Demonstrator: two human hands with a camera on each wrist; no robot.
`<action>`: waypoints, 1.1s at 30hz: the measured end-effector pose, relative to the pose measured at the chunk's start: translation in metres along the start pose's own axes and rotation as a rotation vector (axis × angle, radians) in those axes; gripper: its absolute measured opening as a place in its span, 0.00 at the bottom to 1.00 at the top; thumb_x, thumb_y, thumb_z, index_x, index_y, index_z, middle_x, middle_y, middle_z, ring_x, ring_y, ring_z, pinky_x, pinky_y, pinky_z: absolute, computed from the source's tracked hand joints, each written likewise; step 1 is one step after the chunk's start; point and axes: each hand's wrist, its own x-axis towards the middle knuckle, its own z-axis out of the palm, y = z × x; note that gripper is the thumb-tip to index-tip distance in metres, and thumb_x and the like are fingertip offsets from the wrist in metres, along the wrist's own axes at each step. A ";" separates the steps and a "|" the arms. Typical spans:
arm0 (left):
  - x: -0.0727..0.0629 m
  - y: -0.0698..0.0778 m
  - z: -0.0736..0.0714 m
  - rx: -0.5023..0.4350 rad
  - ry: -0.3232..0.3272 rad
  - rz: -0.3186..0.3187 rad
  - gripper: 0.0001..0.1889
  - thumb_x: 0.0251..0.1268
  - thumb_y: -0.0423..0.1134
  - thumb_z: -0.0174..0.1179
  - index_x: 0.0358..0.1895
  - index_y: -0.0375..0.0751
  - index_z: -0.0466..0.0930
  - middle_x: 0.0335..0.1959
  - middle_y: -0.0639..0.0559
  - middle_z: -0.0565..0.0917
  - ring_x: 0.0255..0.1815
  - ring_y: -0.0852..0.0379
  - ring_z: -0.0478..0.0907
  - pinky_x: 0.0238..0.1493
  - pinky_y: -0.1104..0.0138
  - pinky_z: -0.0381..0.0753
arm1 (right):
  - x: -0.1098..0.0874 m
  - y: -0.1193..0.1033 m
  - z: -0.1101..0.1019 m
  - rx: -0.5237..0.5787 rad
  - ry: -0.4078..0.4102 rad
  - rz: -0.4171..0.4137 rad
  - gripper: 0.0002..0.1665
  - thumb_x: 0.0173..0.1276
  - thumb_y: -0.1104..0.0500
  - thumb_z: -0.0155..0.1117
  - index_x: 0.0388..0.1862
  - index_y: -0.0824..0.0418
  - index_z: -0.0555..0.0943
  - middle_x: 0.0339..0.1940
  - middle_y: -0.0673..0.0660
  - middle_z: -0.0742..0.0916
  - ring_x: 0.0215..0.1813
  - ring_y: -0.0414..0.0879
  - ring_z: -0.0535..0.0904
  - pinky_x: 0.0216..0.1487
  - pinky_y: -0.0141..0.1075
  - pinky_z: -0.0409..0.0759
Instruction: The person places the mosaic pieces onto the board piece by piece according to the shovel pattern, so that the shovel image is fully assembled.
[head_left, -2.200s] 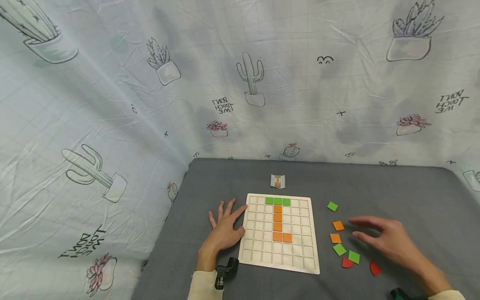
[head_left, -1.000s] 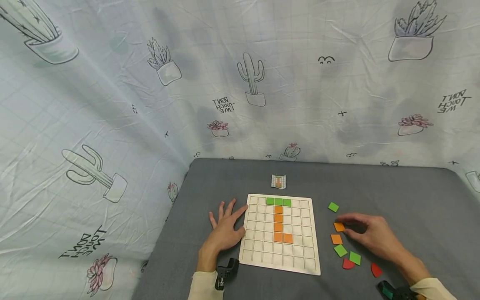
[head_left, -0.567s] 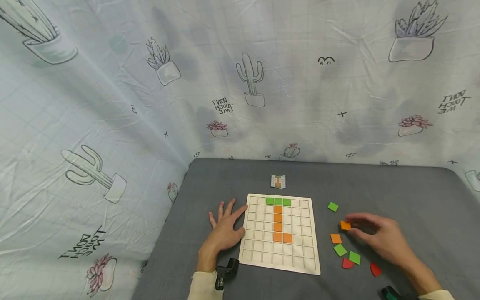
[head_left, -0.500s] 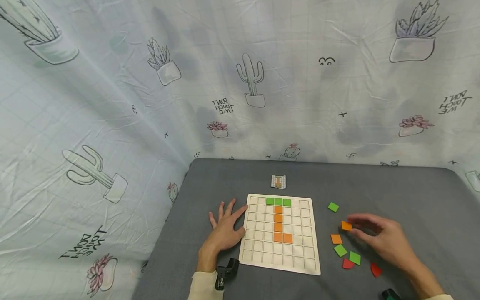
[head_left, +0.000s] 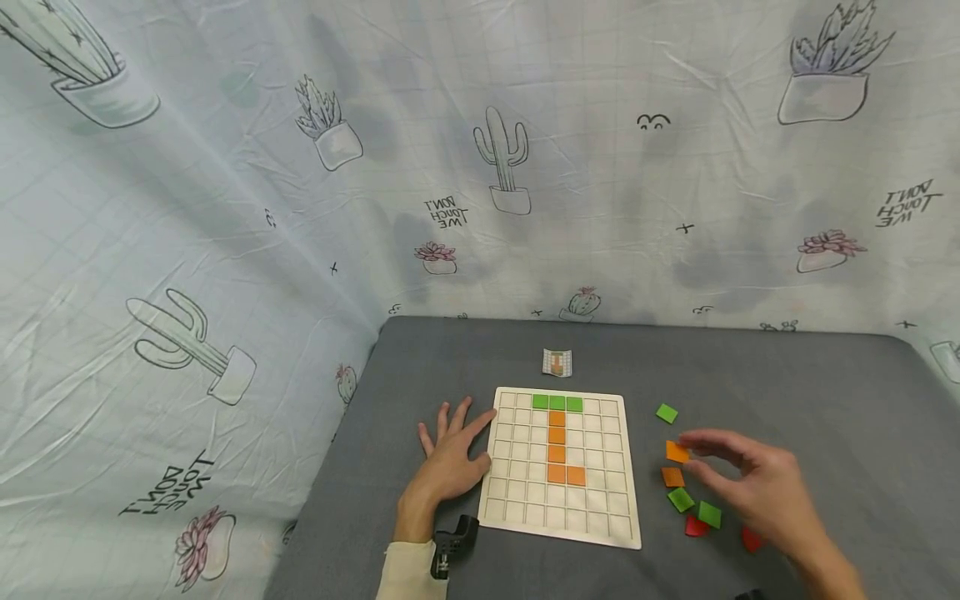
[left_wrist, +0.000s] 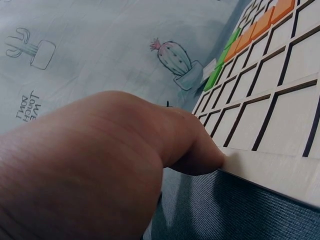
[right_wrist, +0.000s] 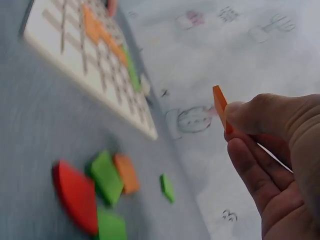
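Note:
My right hand (head_left: 757,479) pinches an orange square tile (head_left: 677,452) between thumb and fingers; the right wrist view shows this tile (right_wrist: 220,107) edge-on, raised off the table. My left hand (head_left: 446,467) lies with fingers spread at the left edge of the wooden grid board (head_left: 607,533), thumb and index fingertip touching its rim. In the left wrist view, the thumb (left_wrist: 195,145) presses against the board's border (left_wrist: 270,172). On the board, a row of green tiles (head_left: 557,402) tops a column of orange tiles (head_left: 557,436), with one more orange tile (head_left: 576,476) beside the column's lower end.
Right of the board lie loose pieces: an orange tile (head_left: 672,477), a green tile (head_left: 667,413), two more green tiles (head_left: 681,500) and two red pieces (head_left: 696,527) with a curved edge. A small printed pattern card (head_left: 557,363) lies behind the board on the grey table (head_left: 450,350).
My right hand has reached the orange tile, pinched it and lifted it from the table, then moved slightly left with it. My left hand and the board stay in place.

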 end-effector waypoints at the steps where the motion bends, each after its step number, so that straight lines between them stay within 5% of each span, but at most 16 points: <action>1: 0.000 0.000 0.000 0.003 -0.004 -0.008 0.37 0.66 0.34 0.59 0.82 0.49 0.74 0.89 0.33 0.57 0.90 0.22 0.36 0.76 0.19 0.18 | 0.001 -0.003 0.002 -0.003 0.002 -0.002 0.29 0.53 0.78 0.84 0.52 0.57 0.92 0.45 0.52 0.95 0.49 0.30 0.89 0.56 0.16 0.82; 11: 0.001 0.002 0.000 0.031 -0.030 -0.048 0.37 0.68 0.34 0.60 0.83 0.51 0.73 0.91 0.37 0.55 0.92 0.26 0.35 0.77 0.20 0.20 | 0.016 -0.029 0.024 0.142 -0.006 0.042 0.26 0.59 0.77 0.80 0.55 0.59 0.92 0.48 0.56 0.95 0.51 0.35 0.90 0.57 0.19 0.84; 24: 0.000 0.001 -0.001 0.025 -0.033 -0.039 0.36 0.69 0.33 0.59 0.83 0.49 0.73 0.91 0.36 0.55 0.92 0.25 0.35 0.77 0.20 0.19 | 0.026 -0.039 0.085 0.121 -0.090 0.039 0.25 0.59 0.73 0.83 0.52 0.52 0.92 0.47 0.47 0.95 0.47 0.44 0.92 0.55 0.24 0.87; 33: 0.001 0.000 0.000 0.039 -0.030 -0.039 0.37 0.69 0.33 0.60 0.83 0.51 0.73 0.91 0.37 0.55 0.92 0.25 0.35 0.77 0.19 0.20 | 0.024 -0.040 0.120 0.170 -0.176 0.090 0.21 0.61 0.70 0.83 0.51 0.52 0.93 0.47 0.45 0.95 0.48 0.41 0.92 0.57 0.36 0.91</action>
